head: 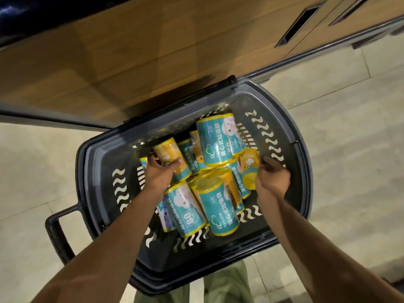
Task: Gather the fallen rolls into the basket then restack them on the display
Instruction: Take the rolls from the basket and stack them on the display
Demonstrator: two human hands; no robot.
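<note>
Head view, looking straight down. Dark grey basket [98,162] on the pale floor [349,149], pushed up against a wood-fronted unit [153,51], with its handle [56,232] sticking out to the left. Inside, a loose heap of teal-and-yellow rolls [218,204] lying at all angles.

Left hand [161,171] reaching down into the basket, fingers and thumb wrapped round 1 orange roll [169,153] at the heap's far-left edge. Right hand [274,178] at the heap's right side, fingers curled, just beside a yellow roll [249,167]. Impossible to tell whether gripping it or only touching.

No rolls showing on the floor, so probably past the gathering and into lifting out for restacking.

To do this step well:
- Take 1 roll per hand, 2 at most per trip.
- Grip round the middle of the roll, not the likely slick wrap at the ends.
- Pick from the top of the heap first, to avoid tumbling the rest.
- Lift straight up, clear of the rim, before turning toward the display.
</note>
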